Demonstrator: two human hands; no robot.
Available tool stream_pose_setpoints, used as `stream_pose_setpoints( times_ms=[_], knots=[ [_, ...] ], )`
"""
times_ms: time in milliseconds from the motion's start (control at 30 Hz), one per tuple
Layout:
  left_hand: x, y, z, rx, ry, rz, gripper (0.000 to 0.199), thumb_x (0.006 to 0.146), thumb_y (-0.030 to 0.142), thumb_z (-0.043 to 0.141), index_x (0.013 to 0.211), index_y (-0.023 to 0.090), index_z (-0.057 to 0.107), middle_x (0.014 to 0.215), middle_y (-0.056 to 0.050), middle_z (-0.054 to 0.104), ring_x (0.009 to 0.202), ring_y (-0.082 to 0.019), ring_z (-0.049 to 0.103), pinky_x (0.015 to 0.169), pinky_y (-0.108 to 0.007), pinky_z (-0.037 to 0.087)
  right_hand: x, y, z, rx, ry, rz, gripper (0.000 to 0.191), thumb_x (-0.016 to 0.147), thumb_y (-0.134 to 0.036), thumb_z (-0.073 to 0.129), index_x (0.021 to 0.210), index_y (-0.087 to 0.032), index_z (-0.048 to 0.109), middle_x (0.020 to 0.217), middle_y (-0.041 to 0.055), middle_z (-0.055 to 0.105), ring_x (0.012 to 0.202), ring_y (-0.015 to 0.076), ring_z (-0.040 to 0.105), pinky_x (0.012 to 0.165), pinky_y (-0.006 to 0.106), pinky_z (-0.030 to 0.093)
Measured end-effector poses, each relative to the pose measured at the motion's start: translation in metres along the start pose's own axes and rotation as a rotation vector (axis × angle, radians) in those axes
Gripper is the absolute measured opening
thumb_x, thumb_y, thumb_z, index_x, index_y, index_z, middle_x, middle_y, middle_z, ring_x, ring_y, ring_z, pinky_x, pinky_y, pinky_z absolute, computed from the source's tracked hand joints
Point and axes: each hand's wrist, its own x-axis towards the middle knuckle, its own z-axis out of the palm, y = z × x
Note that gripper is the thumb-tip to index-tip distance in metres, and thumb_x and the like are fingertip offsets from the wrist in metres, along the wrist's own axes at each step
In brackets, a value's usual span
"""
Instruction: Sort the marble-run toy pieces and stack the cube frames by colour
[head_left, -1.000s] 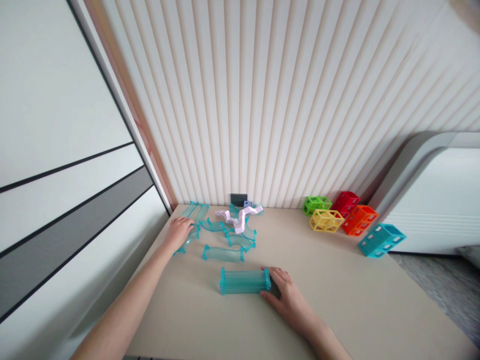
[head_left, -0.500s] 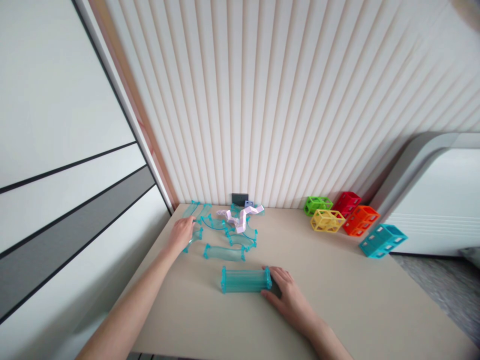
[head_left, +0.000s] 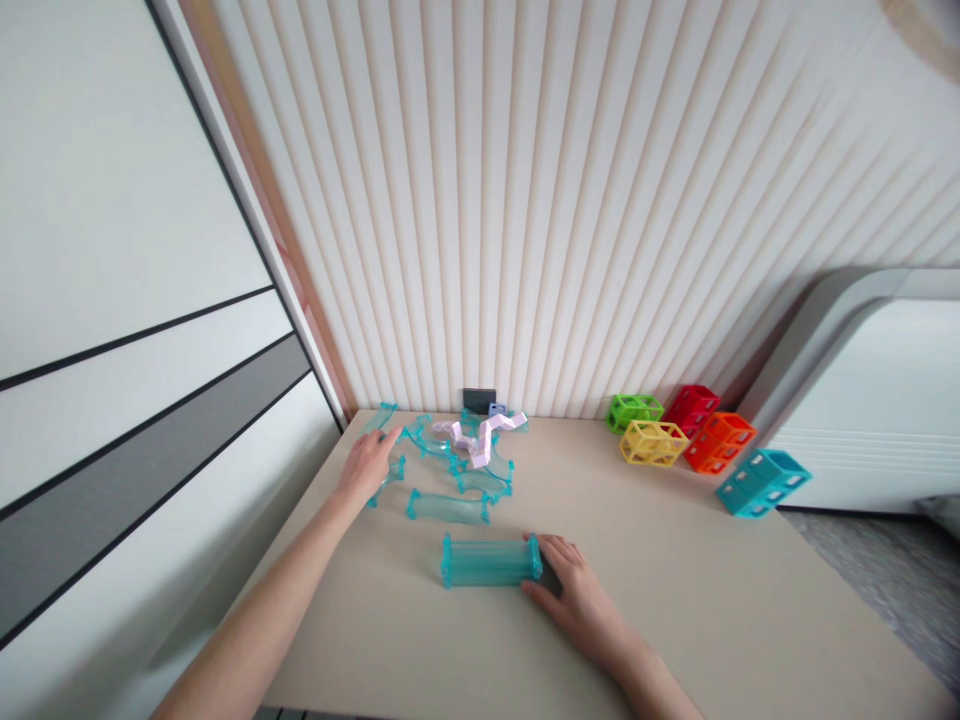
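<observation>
right fingers (head_left: pixel 561 548) hold a stack (head_left: pixel 489 563) — translucent teal, flared ends

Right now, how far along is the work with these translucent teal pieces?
Partway, it seems. Done: several look gathered into a neat stack. In hand: the right hand spans the stack's end; the left hand is among loose teal pieces, its grip unclear. Left: those pieces, spread outside the stack.

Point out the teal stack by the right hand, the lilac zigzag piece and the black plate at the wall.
Teal stack (head_left: pixel 491 563): head view, middle of its long side.
Lilac zigzag piece (head_left: pixel 480 457): head view, on its lower bend.
Black plate (head_left: pixel 477 400): head view, on its front face.
</observation>
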Motion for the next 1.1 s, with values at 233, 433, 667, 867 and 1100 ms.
stream_pose_setpoints(
  times_ms=[233, 433, 667, 867, 1100],
  knots=[
    [-0.001, 0.006, -0.015, -0.045, -0.055, -0.023, 0.067, 0.084, 0.000, 0.040, 0.143, 0.030, 0.053, 0.117, -0.011, 0.060, 0.085, -0.022, 0.068, 0.080, -0.031, 0.050, 0.000, 0.000, -0.001, 0.007, 0.004, -0.012, 0.042, 0.090, -0.034, 0.068, 0.130, -0.024, 0.061, 0.129, 0.0110, 0.066, 0.120, 0.0301, 0.060, 0.107, 0.045, 0.045],
    [0.000, 0.007, -0.019, -0.160, 0.052, -0.044, 0.058, 0.085, 0.002, 0.040, 0.134, 0.026, 0.060, 0.127, -0.012, 0.058, 0.083, -0.022, 0.068, 0.077, -0.032, 0.051, -0.001, 0.002, 0.000, -0.001, 0.007, -0.015, 0.043, 0.090, -0.035, 0.068, 0.131, -0.024, 0.060, 0.129, 0.0114, 0.066, 0.120, 0.0302, 0.060, 0.107, 0.046, 0.044],
    [0.006, 0.007, -0.020, -0.376, 0.380, -0.026, 0.050, 0.081, -0.001, 0.036, 0.117, 0.019, 0.064, 0.114, -0.011, 0.055, 0.095, -0.023, 0.064, 0.089, -0.037, 0.052, 0.000, 0.002, 0.001, -0.002, 0.008, -0.015, 0.043, 0.090, -0.034, 0.068, 0.131, -0.024, 0.061, 0.129, 0.0110, 0.066, 0.119, 0.0300, 0.061, 0.107, 0.045, 0.045],
    [0.000, 0.028, -0.038, -0.610, 0.637, 0.107, 0.028, 0.087, 0.005, 0.040, 0.102, 0.021, 0.058, 0.102, -0.007, 0.057, 0.103, -0.023, 0.061, 0.096, -0.041, 0.051, -0.006, 0.016, 0.006, 0.070, 0.025, -0.040, 0.078, 0.088, -0.052, 0.069, 0.154, -0.026, 0.037, 0.148, 0.0147, 0.050, 0.132, 0.0322, 0.053, 0.112, 0.047, 0.043],
    [-0.041, 0.080, -0.047, -0.946, 0.531, 0.330, 0.018, 0.094, 0.011, 0.048, 0.099, 0.024, 0.059, 0.107, -0.006, 0.061, 0.103, -0.019, 0.067, 0.091, -0.036, 0.055, -0.002, 0.002, -0.007, 0.239, 0.356, -0.118, 0.058, 0.099, -0.049, 0.053, 0.151, -0.027, 0.039, 0.144, 0.0141, 0.052, 0.129, 0.0289, 0.056, 0.108, 0.045, 0.047]
  ],
)
